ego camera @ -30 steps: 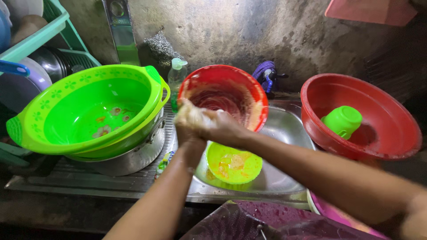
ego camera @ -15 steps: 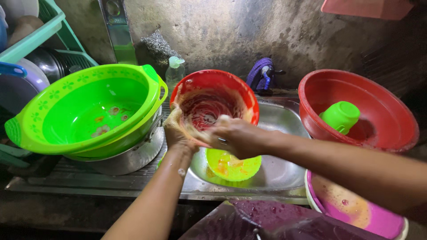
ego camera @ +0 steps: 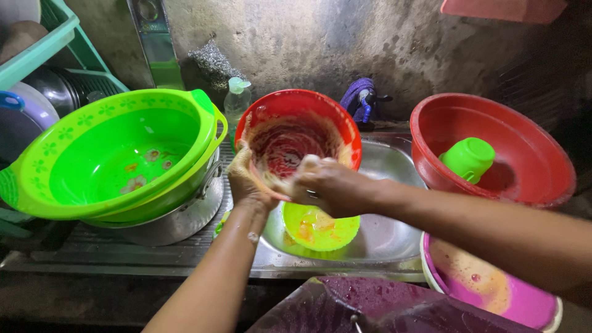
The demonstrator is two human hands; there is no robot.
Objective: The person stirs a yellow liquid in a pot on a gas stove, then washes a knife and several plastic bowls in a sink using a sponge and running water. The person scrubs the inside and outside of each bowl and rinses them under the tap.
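At the centre of the frame, your left hand [ego camera: 246,182] grips the lower left rim of the red bowl [ego camera: 300,142], fingers curled around its edge, tilting it over the steel sink [ego camera: 394,237]. Your right hand [ego camera: 330,185] is closed against the soapy inside of the bowl; whether it holds a sponge you cannot tell. Below it, a small yellow-green bowl [ego camera: 320,228] sits in the sink. A large green basin [ego camera: 117,160] fills the left.
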